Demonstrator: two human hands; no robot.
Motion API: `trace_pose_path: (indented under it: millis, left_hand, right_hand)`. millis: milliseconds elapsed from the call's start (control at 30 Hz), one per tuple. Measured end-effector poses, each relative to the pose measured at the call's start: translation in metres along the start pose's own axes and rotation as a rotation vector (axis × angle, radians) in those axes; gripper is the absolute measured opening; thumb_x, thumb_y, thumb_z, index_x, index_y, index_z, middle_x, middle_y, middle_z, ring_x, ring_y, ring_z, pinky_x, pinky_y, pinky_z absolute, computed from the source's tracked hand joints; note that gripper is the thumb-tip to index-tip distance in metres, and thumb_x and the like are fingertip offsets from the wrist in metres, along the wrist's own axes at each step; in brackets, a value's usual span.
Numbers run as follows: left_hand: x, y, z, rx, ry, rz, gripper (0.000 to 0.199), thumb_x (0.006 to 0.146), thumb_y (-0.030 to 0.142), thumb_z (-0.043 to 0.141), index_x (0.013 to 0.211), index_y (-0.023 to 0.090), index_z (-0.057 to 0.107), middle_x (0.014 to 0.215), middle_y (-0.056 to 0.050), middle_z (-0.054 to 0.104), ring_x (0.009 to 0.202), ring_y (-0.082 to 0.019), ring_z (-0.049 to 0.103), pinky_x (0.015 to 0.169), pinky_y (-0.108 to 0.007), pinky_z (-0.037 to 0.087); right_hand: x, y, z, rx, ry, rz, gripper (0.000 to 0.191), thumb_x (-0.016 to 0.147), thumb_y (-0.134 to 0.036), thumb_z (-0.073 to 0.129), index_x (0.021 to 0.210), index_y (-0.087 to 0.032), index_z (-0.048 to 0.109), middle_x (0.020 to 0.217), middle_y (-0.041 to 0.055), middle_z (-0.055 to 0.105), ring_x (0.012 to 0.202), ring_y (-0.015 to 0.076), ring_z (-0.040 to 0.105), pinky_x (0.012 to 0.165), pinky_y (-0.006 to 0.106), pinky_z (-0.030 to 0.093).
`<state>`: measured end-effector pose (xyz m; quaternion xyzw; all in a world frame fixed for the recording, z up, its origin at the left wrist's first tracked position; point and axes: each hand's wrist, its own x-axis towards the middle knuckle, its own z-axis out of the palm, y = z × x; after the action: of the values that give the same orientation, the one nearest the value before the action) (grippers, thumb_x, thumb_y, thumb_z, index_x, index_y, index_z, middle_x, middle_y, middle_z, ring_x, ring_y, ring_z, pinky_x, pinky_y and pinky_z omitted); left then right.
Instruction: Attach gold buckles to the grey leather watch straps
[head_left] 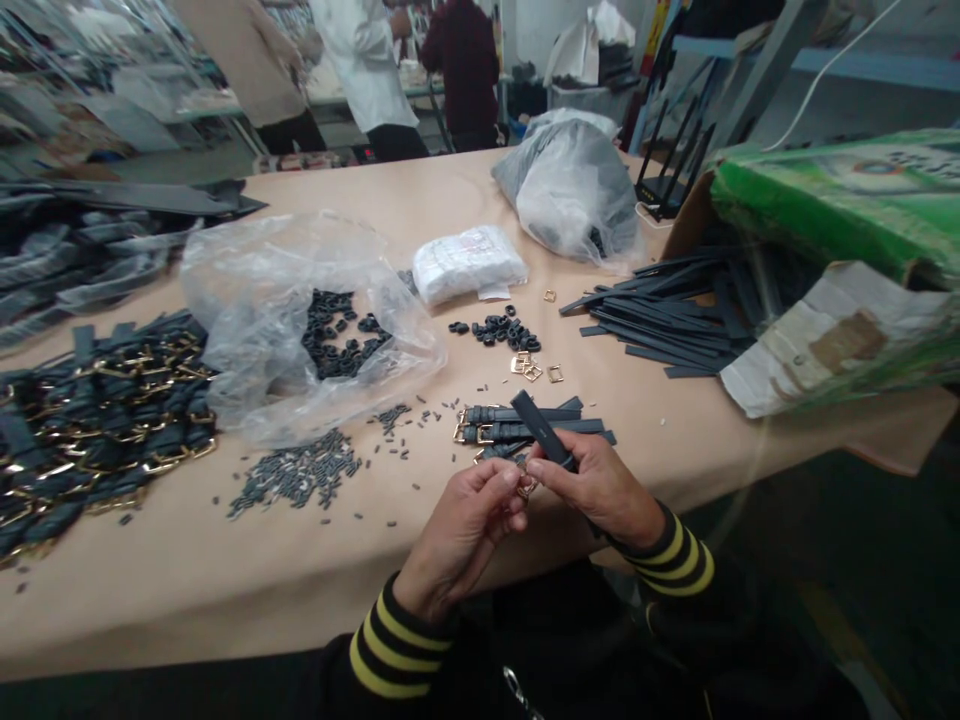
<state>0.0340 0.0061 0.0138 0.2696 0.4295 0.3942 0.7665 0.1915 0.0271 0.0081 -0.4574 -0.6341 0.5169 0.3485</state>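
A dark strap (541, 428) is gripped in my right hand (600, 485), one end sticking up past the thumb. My left hand (476, 520) pinches at a small gold buckle (528, 487) where the fingertips of both hands meet; fingers partly hide the buckle. Just beyond the hands lie several buckled straps (499, 425) side by side. Loose gold buckles (526, 368) and a small heap of dark strap loops (506, 330) are farther back. Left of my left hand spreads a pile of tiny dark pieces (304, 472).
An open plastic bag (300, 260) holds more loops. Finished-looking buckled straps (97, 420) are heaped at left. Plain strap strips (667, 310) lie by a green box (840, 200) at right. A white packet (469, 263) and a filled bag (574, 185) stand behind. People work beyond the table.
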Motion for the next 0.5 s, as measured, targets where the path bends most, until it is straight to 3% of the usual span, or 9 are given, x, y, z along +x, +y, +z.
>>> trace_pose_path:
  millis: [133,233,500]
  left_hand:
    - [0.002,-0.005,0.0,0.283,0.085,0.148,0.021,0.073,0.032,0.063,0.067,0.013,0.056,0.057,0.003,0.053,0.05,-0.007,0.048,0.048,-0.019,0.044]
    - [0.004,-0.009,0.0,0.434,0.138,0.23,0.023,0.074,0.034,0.061,0.066,0.015,0.052,0.054,0.004,0.053,0.048,-0.008,0.051,0.046,-0.02,0.045]
    - [-0.002,-0.003,-0.003,0.397,0.114,0.174,0.02,0.071,0.03,0.065,0.067,0.014,0.054,0.058,-0.001,0.063,0.05,-0.009,0.055,0.048,-0.019,0.045]
  right_hand:
    - [-0.005,0.001,0.006,-0.008,-0.029,-0.035,0.018,0.081,-0.031,0.052,0.077,-0.014,0.058,0.066,-0.0003,0.056,0.06,0.0105,0.049,0.06,0.022,0.041]
    - [-0.008,0.004,0.01,0.067,-0.091,-0.014,0.022,0.084,-0.033,0.049,0.079,-0.014,0.057,0.065,-0.0003,0.057,0.051,0.0077,0.046,0.051,0.02,0.038]
    - [-0.009,0.017,0.012,0.221,-0.122,0.069,0.023,0.082,-0.035,0.052,0.076,-0.013,0.054,0.061,-0.0009,0.057,0.041,0.0047,0.043,0.04,0.016,0.033]
